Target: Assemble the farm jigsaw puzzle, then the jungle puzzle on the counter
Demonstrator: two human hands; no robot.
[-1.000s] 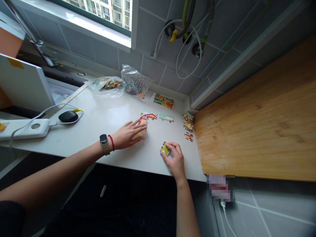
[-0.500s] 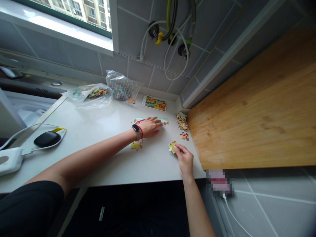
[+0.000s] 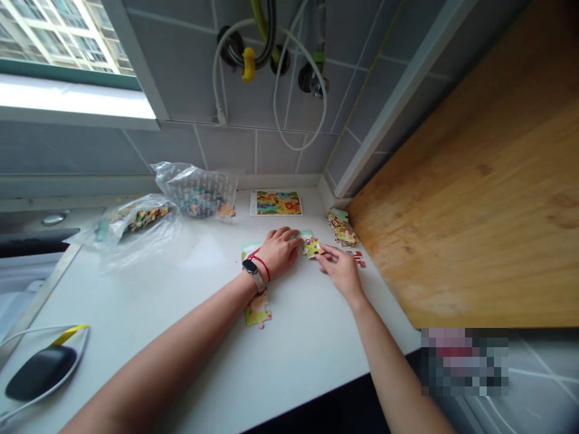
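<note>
My right hand pinches a yellow-green jigsaw puzzle piece between thumb and fingers. The piece lies against the right end of the partly joined puzzle, near the light-green top strip; whether it interlocks I cannot tell. Over the middle of those joined pieces rests my left hand, palm down, fingers stretched toward the held piece and hiding much of the puzzle. A lower part of the puzzle, yellow and pink, shows below my left wrist.
Loose pieces are piled by the wooden board, with red-and-white pieces nearby. A printed picture card lies at the back. Two clear bags hold more pieces. A black rounded device and white cable sit at left.
My right hand has carried the puzzle piece forward from the bare counter to the joined puzzle's right end. My left hand stays on the puzzle. The camera view has shifted closer.
</note>
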